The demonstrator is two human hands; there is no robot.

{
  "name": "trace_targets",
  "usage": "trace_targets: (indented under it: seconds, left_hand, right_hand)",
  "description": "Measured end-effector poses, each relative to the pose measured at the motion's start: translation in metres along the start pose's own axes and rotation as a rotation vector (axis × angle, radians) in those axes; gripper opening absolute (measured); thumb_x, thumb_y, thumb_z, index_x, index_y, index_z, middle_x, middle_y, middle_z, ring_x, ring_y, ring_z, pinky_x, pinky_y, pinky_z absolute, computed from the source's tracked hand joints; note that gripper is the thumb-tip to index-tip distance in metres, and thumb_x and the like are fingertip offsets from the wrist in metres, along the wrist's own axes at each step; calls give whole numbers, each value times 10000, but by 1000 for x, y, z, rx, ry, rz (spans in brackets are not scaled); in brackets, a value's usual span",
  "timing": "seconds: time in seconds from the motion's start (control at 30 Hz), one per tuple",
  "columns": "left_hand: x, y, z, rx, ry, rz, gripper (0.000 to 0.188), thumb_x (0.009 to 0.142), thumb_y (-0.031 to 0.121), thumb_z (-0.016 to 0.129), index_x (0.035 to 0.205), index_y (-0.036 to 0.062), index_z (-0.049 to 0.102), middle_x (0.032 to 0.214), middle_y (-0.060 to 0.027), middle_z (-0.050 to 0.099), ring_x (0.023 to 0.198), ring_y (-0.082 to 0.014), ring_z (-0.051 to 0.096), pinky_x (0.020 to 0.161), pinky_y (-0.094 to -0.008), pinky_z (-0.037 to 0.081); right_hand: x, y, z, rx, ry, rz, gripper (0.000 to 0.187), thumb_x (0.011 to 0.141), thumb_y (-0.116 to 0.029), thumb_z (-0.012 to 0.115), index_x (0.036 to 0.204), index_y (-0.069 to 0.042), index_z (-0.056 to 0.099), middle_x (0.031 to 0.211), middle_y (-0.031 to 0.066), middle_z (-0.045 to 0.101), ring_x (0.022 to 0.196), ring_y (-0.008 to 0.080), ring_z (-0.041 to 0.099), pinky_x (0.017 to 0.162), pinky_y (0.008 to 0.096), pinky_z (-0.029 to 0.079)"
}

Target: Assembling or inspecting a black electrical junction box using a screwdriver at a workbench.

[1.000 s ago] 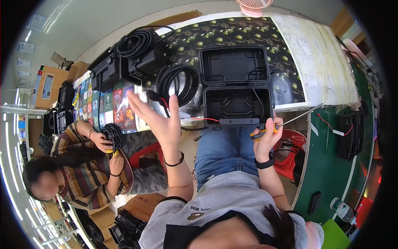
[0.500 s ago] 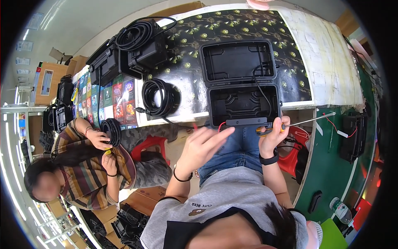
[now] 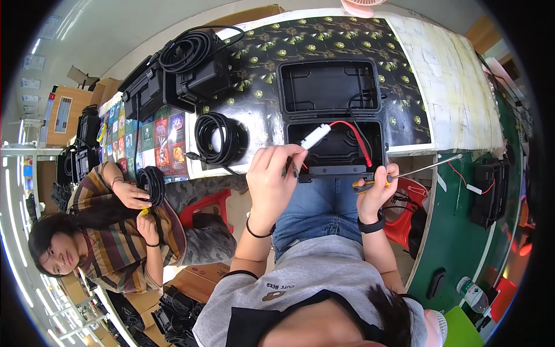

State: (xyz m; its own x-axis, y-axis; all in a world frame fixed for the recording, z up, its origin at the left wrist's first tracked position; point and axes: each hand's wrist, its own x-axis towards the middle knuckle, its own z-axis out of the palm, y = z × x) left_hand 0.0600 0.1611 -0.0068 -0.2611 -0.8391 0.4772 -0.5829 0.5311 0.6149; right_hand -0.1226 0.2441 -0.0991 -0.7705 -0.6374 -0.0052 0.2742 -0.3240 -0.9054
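Note:
In front of me a black plastic case [image 3: 382, 111] lies with its lid open; its near edge overhangs the table above my lap. My left hand [image 3: 273, 179] is closed at the case's near left side. From its fingertips juts a white plastic connector [image 3: 315, 136], whose red wire [image 3: 359, 141] arcs over the case. Something small and dark shows between those fingers; I cannot make out what. My right hand [image 3: 377, 191], at the near right corner, is closed round the yellow-and-black handle of a screwdriver [image 3: 428, 165], its shaft pointing right. A black cable runs within the case.
Left of the case lies a coil of black cable [image 3: 202, 139]; further left stand more black cases [image 3: 202, 78] topped by another coil. A co-worker [image 3: 124, 243] at left handles a cable coil. On the green surface at right are another black case [image 3: 488, 199] and a bottle [image 3: 473, 294].
My left hand, fingers stretched out before, has closed and the white connector with its red wire has come up above the case. The right hand still holds the screwdriver, slightly shifted.

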Motion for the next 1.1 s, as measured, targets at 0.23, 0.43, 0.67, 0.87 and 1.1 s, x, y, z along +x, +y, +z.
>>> trace_targets:
  seconds: [0.23, 0.43, 0.67, 0.87, 1.1]
  left_hand:
    - [-3, 0, -1, 95, -101, 194, 207, 748, 41, 784, 948, 39, 727, 1040, -84, 676, 875, -264, 664, 741, -334, 552]
    - [-15, 25, 30, 320, -364, 381, 664, 816, 439, 719, 1356, 100, 534, 1116, -87, 616, 978, -247, 600, 844, -353, 504]
    - [-30, 5, 47, 559, -167, 527, 595, 765, 352, 759, 1308, 173, 596, 1001, -46, 605, 781, -171, 582, 633, -276, 525]
    - [-31, 2, 46, 421, -172, 544, 521, 744, 341, 774, 1212, 164, 629, 914, -23, 587, 747, -167, 593, 617, -288, 538]
    - [-18, 2, 45, 395, -213, 389, 457, 641, 357, 817, 990, 134, 625, 802, -2, 575, 699, -173, 619, 576, -291, 523]
  right_hand:
    - [-5, 1, 3, 54, 25, 45, 206, 973, -148, 606, 920, -87, 417, 1422, 196, 508, 535, 109, 583, 429, 202, 486]
    - [18, -24, -11, -129, -73, 82, 215, 1027, -284, 553, 980, -78, 509, 1272, 123, 623, 558, 33, 505, 437, 185, 435]
    - [117, -65, 35, -410, -360, -63, 338, 1032, -304, 534, 1295, -94, 566, 1351, 70, 623, 787, 14, 553, 535, 162, 411]
    - [168, -44, 63, -699, -634, -109, 578, 902, -394, 715, 1399, -145, 558, 767, -48, 538, 619, 38, 494, 526, 204, 410]
    - [159, -56, 61, -495, -671, -352, 587, 848, -210, 769, 1392, -142, 559, 1034, -7, 653, 650, 36, 500, 531, 194, 418]
